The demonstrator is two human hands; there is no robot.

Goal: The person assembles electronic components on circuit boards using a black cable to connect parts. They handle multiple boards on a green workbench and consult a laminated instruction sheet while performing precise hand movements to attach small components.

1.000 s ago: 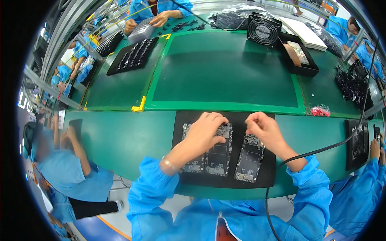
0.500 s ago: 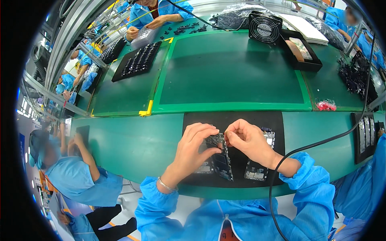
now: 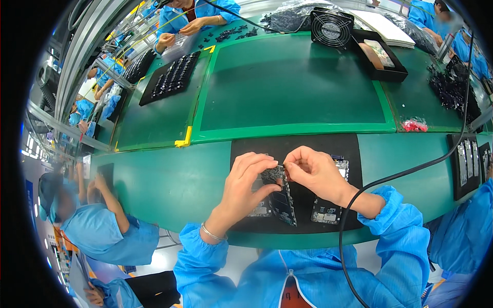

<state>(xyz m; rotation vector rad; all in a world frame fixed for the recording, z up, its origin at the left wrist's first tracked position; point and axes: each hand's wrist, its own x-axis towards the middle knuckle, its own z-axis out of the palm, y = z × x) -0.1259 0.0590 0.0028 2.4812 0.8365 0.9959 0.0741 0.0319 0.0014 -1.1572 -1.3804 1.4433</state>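
My left hand (image 3: 246,182) and right hand (image 3: 313,172) meet over the black mat (image 3: 308,146) at the near edge of the green table (image 3: 169,179). Both grips are closed on one dark phone frame (image 3: 280,197): left fingers pinch its top end from the left, thumb underneath; right fingertips pinch the same top corner from the right. The frame is tilted up off the mat, its far end at the grip and its near end pointing down toward me.

Just right of the grip, a second phone frame (image 3: 328,205) lies flat on the mat, partly under my right wrist. Just left of the held one, another frame (image 3: 258,205) sits flat, mostly hidden by my left hand.

A black cable (image 3: 405,174) runs in from the right, passing behind my right forearm. Well beyond the grip: a black fan (image 3: 331,28) and a black tray (image 3: 380,61). Far left of the grip, a tray of small dark parts (image 3: 172,77). Small red bits (image 3: 413,124) lie off to the right.
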